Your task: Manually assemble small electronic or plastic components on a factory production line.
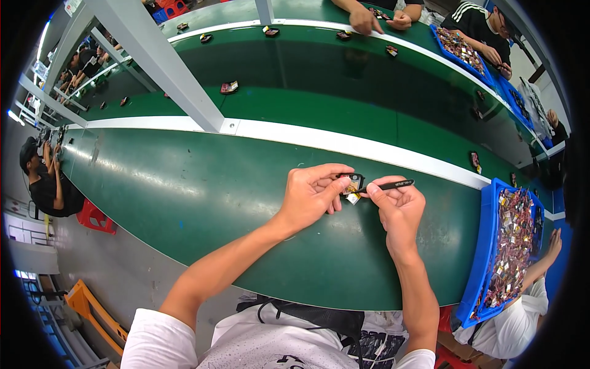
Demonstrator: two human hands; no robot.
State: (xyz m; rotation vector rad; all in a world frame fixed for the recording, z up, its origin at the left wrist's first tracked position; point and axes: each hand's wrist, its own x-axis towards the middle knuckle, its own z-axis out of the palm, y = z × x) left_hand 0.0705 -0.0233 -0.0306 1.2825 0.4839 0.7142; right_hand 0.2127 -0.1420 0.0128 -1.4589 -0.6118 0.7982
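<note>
My left hand pinches a small black-framed electronic part between thumb and fingers, above the green bench. White and yellow pieces show inside and below its frame. In my right hand is a pair of black tweezers, gripped near the middle. The tip points left and reaches the edge of the part; whether it grips anything there is too small to tell. Both forearms come in from the lower edge.
To my right stands a blue tray heaped with small parts. Behind a white rail runs a green conveyor carrying several small parts, such as a dark red one. A grey post rises at the left. Other people work around the line.
</note>
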